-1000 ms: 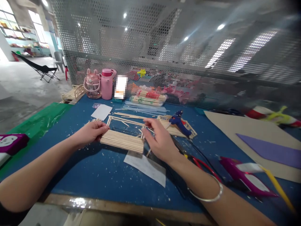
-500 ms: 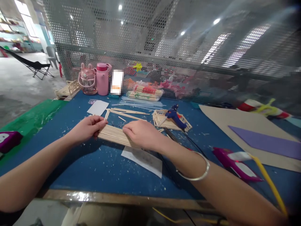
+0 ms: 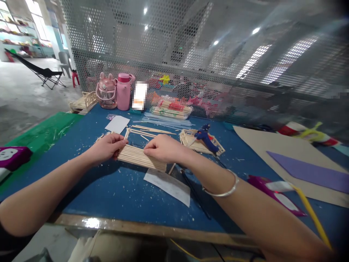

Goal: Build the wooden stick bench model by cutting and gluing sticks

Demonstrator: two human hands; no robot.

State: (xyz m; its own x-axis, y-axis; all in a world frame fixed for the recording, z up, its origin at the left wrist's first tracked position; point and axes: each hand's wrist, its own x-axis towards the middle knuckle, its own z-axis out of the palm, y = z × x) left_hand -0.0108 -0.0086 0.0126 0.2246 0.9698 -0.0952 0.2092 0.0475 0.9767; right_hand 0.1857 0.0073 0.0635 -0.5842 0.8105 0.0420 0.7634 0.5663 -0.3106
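Note:
My left hand [image 3: 110, 146] is closed around the left end of a flat panel of pale wooden sticks [image 3: 133, 155], laid side by side. The panel is held tilted a little over the blue tabletop. At its upper edge my right hand [image 3: 165, 148] has thumb and fingers pinched together; its far fingertips are hidden. A short upright stick [image 3: 127, 134] rises at the panel's left end, close to my left fingers. Several loose wooden sticks [image 3: 152, 128] lie just behind. Under the panel's right side is a white sheet of paper [image 3: 169, 185].
A blue glue gun [image 3: 206, 138] rests on a small stick frame [image 3: 191, 145] to the right, its cord trailing forward. Clear glue sticks [image 3: 163, 120], bagged sticks [image 3: 171, 109] and two pink bottles [image 3: 123, 92] stand behind. A purple power strip [image 3: 275, 194] lies at right.
The view has shifted slightly, so things sit further right. My right hand has lifted a little, and the panel's right end now shows below it. My left hand keeps its hold.

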